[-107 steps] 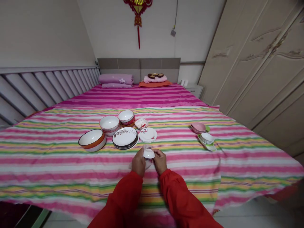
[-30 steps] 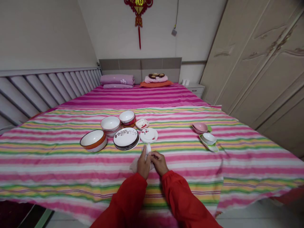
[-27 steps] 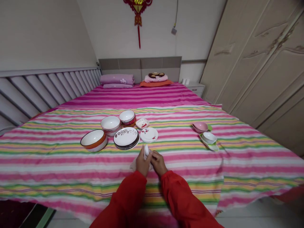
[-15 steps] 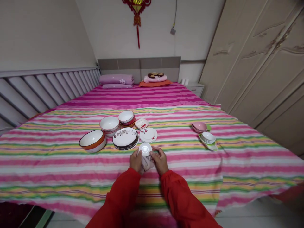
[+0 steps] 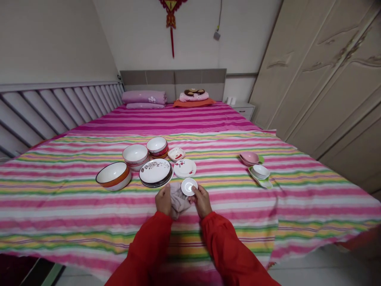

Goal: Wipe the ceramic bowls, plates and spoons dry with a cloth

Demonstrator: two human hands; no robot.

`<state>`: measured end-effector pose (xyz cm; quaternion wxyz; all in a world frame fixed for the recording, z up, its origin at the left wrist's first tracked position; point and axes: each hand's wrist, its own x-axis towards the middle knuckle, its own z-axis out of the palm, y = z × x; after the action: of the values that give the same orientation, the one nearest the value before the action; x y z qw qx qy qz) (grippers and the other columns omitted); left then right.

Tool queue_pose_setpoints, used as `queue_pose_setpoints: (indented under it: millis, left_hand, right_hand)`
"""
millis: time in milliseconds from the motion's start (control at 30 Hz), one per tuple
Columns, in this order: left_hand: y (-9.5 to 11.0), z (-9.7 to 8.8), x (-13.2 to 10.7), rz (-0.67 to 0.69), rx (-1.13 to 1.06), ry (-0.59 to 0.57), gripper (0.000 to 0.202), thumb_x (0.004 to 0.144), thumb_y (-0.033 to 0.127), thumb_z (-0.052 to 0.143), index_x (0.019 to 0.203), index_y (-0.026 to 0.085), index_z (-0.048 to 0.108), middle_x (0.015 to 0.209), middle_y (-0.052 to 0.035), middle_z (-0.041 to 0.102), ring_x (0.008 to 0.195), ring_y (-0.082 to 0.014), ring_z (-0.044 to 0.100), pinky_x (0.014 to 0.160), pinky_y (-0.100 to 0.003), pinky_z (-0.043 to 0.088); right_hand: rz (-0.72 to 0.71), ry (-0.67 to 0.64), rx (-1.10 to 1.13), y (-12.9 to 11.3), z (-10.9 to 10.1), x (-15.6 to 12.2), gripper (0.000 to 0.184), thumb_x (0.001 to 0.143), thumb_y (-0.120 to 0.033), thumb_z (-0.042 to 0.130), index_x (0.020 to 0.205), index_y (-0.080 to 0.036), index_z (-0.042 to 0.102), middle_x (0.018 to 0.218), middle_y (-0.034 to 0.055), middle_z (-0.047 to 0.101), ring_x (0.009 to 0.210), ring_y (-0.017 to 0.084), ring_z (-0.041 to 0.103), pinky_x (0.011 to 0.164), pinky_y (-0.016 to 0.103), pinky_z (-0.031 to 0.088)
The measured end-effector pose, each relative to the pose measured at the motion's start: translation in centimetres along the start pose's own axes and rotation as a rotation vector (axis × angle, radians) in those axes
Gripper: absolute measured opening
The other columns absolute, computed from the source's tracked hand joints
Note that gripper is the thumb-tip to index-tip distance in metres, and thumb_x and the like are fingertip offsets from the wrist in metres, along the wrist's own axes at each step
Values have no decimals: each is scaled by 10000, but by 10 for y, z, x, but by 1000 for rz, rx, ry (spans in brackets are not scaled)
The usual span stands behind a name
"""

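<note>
A small round white dish (image 5: 188, 186) is pinched at its right edge by my right hand (image 5: 202, 201), thumb on the top side. My left hand (image 5: 164, 200) is closed on a crumpled pale greyish cloth (image 5: 179, 200), which hangs between both hands and partly behind the dish. Just beyond the hands lie a stack of oval dark-rimmed plates (image 5: 156, 171) with a flower print and a smaller stack of white plates (image 5: 185, 168) with red flowers.
An orange-banded bowl (image 5: 114, 176), white bowls (image 5: 135, 153), red bowls (image 5: 157, 145) and a square dish (image 5: 176, 153) stand at the left and back. Pink bowls (image 5: 249, 157) and small white bowls (image 5: 261, 171) on a green-edged dish sit right, on the striped bedsheet (image 5: 232, 214).
My left hand has let go of the dish and moved left with the cloth, which is now more spread out. The dish has shifted slightly right in my right hand.
</note>
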<state>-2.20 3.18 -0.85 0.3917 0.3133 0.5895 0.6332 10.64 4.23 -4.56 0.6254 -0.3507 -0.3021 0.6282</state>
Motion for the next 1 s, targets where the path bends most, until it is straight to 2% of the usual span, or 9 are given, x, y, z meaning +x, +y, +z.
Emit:
queue_pose_setpoints:
  millis: [133, 233, 300, 400, 467, 600, 767, 900, 1000]
  left_hand:
    - [15, 3, -4, 136, 103, 68, 409, 758, 520, 505, 705, 133, 627, 610, 6, 576, 605, -125, 504, 555, -231, 398]
    - [17, 14, -15, 182, 184, -183, 444, 834, 493, 396, 934, 135, 639, 742, -44, 655, 677, -165, 588, 630, -285, 460]
    - [11, 20, -23, 307, 408, -408, 434, 863, 432, 366, 1090, 155, 610, 992, -98, 677, 925, -215, 607, 842, -382, 447]
    - [-1, 22, -33, 553, 869, -605, 455, 858, 368, 401, 1269, 200, 495, 1346, -101, 484, 1269, -268, 384, 1069, -559, 131]
    - [-7, 18, -36, 652, 1087, -629, 502, 859, 386, 407, 1331, 216, 415, 1403, -93, 406, 1318, -283, 310, 1054, -623, 6]
    - [-10, 4, -34, 783, 1298, -526, 511, 866, 449, 390, 1317, 213, 440, 1357, -95, 468, 1326, -304, 292, 1046, -640, -40]
    - [-13, -1, -29, 757, 1370, -470, 601, 834, 527, 411, 1330, 189, 425, 1370, -114, 450, 1347, -345, 216, 1033, -663, -5]
    - [-13, 8, -29, 736, 1357, -605, 693, 821, 549, 416, 1402, 198, 276, 1436, -105, 353, 1372, -335, 126, 1014, -671, 122]
    - [-9, 7, -25, 766, 1330, -711, 655, 833, 532, 409, 1397, 226, 281, 1434, -82, 361, 1375, -322, 126, 1007, -681, 122]
  right_hand:
    - [-9, -17, -23, 2, -1, 1, 319, 701, -421, 676, 852, -148, 610, 490, -31, 583, 382, 99, 502, 359, 195, 377]
    - [-6, -46, -36, 3, -2, 2, 308, 715, -441, 659, 797, -147, 617, 489, -33, 575, 379, 85, 480, 375, 189, 365]
    - [-18, -44, -23, 4, -3, 3, 300, 705, -437, 668, 778, -150, 627, 567, -17, 615, 448, 91, 522, 428, 196, 400]
    - [-52, -56, -4, 3, -4, 2, 300, 701, -433, 671, 824, -161, 653, 811, 29, 685, 707, 142, 612, 625, 240, 475]
    - [-53, -72, -24, 3, -3, 1, 296, 720, -444, 651, 824, -167, 655, 818, 26, 686, 734, 146, 610, 651, 244, 471]
    - [14, -54, -130, 1, -3, -2, 353, 743, -503, 605, 805, -157, 632, 450, -47, 537, 398, 86, 452, 388, 188, 322]
    - [42, -93, -208, 1, -3, -1, 436, 719, -531, 610, 895, -133, 638, 407, -48, 512, 332, 70, 387, 353, 182, 273]
    - [51, -92, -133, 4, -6, 3, 378, 692, -509, 642, 809, -150, 639, 404, -83, 432, 331, 53, 335, 344, 178, 253]
    - [53, -45, -93, 5, -7, 4, 365, 662, -499, 671, 771, -153, 629, 429, -83, 431, 336, 51, 331, 333, 182, 250]
